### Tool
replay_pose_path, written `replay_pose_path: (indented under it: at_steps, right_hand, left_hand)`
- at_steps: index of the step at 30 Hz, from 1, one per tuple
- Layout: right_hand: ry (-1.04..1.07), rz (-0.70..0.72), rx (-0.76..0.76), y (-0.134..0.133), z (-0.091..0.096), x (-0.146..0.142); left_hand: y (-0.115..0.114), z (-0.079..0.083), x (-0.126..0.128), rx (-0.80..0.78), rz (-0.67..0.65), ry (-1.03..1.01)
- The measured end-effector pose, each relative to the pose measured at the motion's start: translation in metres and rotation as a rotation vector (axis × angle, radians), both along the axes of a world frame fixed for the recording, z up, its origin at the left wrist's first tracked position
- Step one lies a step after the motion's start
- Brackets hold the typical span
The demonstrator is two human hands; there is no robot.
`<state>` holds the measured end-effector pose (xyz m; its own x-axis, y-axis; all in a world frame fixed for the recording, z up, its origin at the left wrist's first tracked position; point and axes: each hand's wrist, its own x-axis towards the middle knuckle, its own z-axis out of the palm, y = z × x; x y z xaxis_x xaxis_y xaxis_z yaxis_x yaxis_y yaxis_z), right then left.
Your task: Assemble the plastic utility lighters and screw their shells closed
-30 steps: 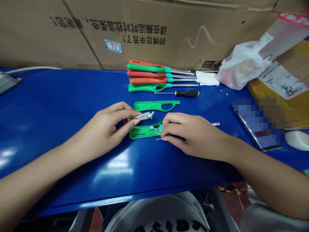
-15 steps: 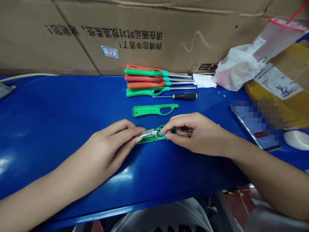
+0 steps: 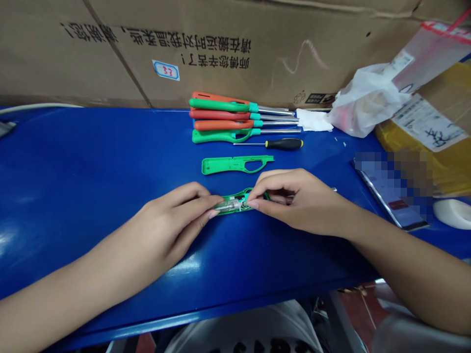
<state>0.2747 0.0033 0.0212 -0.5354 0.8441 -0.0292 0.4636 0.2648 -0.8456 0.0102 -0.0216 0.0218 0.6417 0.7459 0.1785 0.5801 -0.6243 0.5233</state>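
Note:
My left hand [image 3: 172, 220] pinches a clear fuel cartridge [image 3: 228, 205] and holds it in the green lighter half-shell [image 3: 241, 196] lying on the blue table [image 3: 91, 166]. My right hand [image 3: 294, 201] is closed on the shell's right end, its fingertips touching the cartridge's tip and thin white wires. A metal tube tip [image 3: 333, 189] pokes out past the right hand. The second green half-shell [image 3: 235, 164] lies open just beyond both hands.
Several assembled orange and green long lighters [image 3: 235, 120] are stacked at the back, with a black-handled screwdriver [image 3: 283, 143] before them. Cardboard boxes [image 3: 221, 44] wall the far edge. A phone [image 3: 393, 191], tape roll [image 3: 454, 213], white plastic bag [image 3: 368, 98] and yellow parcel [image 3: 437, 132] sit right.
My left hand brought the clear cartridge down from above into the lower green shell. My right hand shifted up onto the shell and now meets the cartridge's tip.

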Motion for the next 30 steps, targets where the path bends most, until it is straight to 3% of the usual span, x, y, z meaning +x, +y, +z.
replay_pose_path:
  at_steps: [30]
  right_hand:
    - [-0.043, -0.005, 0.050, -0.0016, 0.0032, -0.0005]
  left_hand:
    - [-0.0007, 0.0000, 0.0000, 0.017, -0.011, 0.008]
